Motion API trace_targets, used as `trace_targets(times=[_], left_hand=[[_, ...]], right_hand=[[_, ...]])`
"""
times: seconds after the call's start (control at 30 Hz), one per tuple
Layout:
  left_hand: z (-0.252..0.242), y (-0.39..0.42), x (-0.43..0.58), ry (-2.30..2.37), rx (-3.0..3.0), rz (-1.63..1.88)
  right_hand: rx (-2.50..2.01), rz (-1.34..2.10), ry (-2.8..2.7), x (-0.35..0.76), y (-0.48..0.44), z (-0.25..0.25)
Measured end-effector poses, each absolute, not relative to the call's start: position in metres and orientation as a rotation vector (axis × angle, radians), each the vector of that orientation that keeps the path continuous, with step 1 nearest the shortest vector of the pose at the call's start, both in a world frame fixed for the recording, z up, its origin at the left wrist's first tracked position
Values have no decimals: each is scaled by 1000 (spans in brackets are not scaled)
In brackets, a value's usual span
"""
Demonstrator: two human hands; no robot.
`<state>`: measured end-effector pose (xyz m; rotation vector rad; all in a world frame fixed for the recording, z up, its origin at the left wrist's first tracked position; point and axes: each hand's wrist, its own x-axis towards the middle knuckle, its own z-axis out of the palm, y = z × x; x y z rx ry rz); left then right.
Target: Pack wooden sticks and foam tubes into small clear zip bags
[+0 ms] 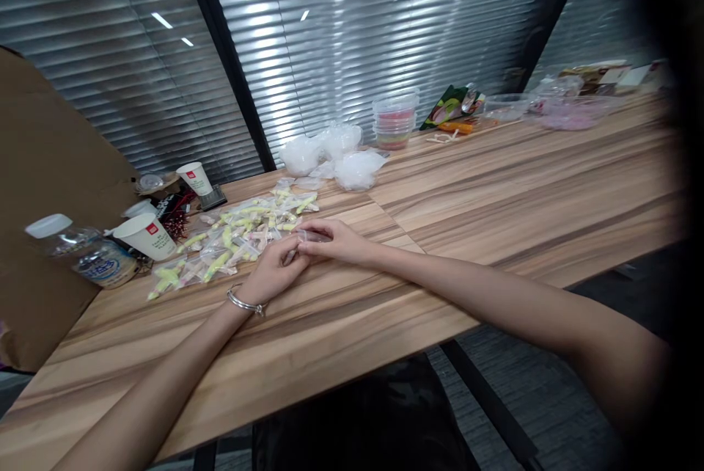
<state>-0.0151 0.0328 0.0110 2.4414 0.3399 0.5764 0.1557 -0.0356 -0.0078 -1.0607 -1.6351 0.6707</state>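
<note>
My left hand [276, 265], with a silver bangle at its wrist, rests low over the wooden table, fingers curled inward. Its fingertips meet those of my right hand [338, 241], which comes in from the right. Between them both hands pinch a small clear plastic bag [314, 235]; most of it is hidden by the fingers, and I cannot tell what is inside. Just beyond and left of my hands lies a spread pile of small clear bags [225, 240] with yellow-green and pale pinkish pieces in them.
Bundles of clear empty-looking bags [357, 169] lie behind the pile. Stacked clear tubs [394, 120] stand by the blinds. Paper cups [147, 236] and a white-capped plastic jar [91, 254] are at left, beside a cardboard box [49, 199]. Packets and a pinkish tray [572, 113] sit far right.
</note>
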Motion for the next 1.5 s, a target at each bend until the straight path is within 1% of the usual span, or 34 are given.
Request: trace_targets(times=[0.3,0.5,0.63,0.73,0.93,1.13,1.5], left_hand=[[12,31,-16,336,2416,540],[11,33,-17,376,2358,544],[7,36,-17,435,1928,585],[6,38,-15,373,1596,629],[15,38,-13,245,1296,709],[9,44,-16,252,1240,746],[-4,50,-12,408,1461,805]], right_hand=[[-1023,704,-1669,155,-36,-6],[-990,821,-1640,156,-36,-4],[-894,1023,-1443,157,-34,-3],[-869,1200,-1182,158,-31,-4],[-740,1398,-873,166,-26,-8],[-691,1467,-730,171,-25,-6],[-696,1467,-682,169,-27,-3]])
